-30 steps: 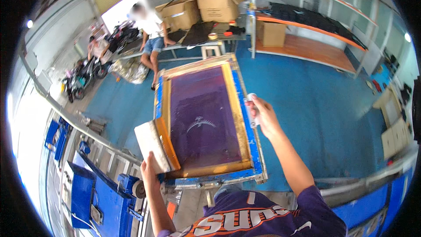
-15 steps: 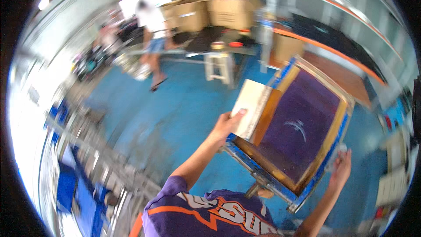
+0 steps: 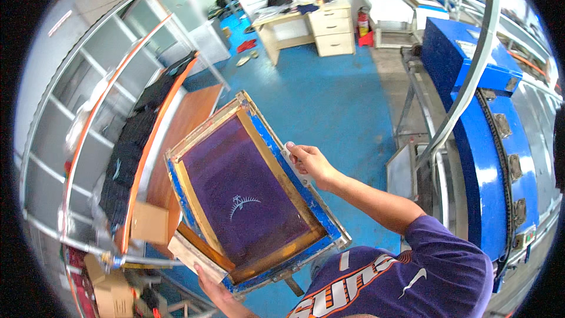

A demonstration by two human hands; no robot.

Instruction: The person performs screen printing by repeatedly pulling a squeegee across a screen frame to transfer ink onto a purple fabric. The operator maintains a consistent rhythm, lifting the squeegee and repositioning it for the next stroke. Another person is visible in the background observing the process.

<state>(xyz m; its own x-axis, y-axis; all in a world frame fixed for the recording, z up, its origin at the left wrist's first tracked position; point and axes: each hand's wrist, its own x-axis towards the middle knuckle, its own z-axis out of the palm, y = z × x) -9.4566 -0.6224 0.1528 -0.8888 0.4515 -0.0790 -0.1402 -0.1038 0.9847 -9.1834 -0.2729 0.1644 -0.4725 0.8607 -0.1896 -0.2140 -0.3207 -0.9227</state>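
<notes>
I hold a screen-printing frame (image 3: 247, 182), with blue and bare metal edges and a purple mesh bearing a pale curved design, angled across the lower middle. My right hand (image 3: 309, 162) is closed on a metal fitting along its right side. At the lower-left corner my left hand (image 3: 209, 285) grips a squeegee (image 3: 197, 253) with a pale handle and brown blade, lying against the frame; whether those fingers also hold the frame is hidden.
A rack (image 3: 176, 97) with dark fabric stands left, cardboard boxes (image 3: 112, 294) below it. Ahead are a desk (image 3: 332, 32), footwear and a fire extinguisher (image 3: 363, 23) on blue flooring (image 3: 329, 94). A blue machine (image 3: 488, 182) and metal rail line the right.
The view has swung round to the right: the co-workers and motorbikes have left view, the rack has shifted left, and the desk and right-hand machine appeared. The frame moved along, still held.
</notes>
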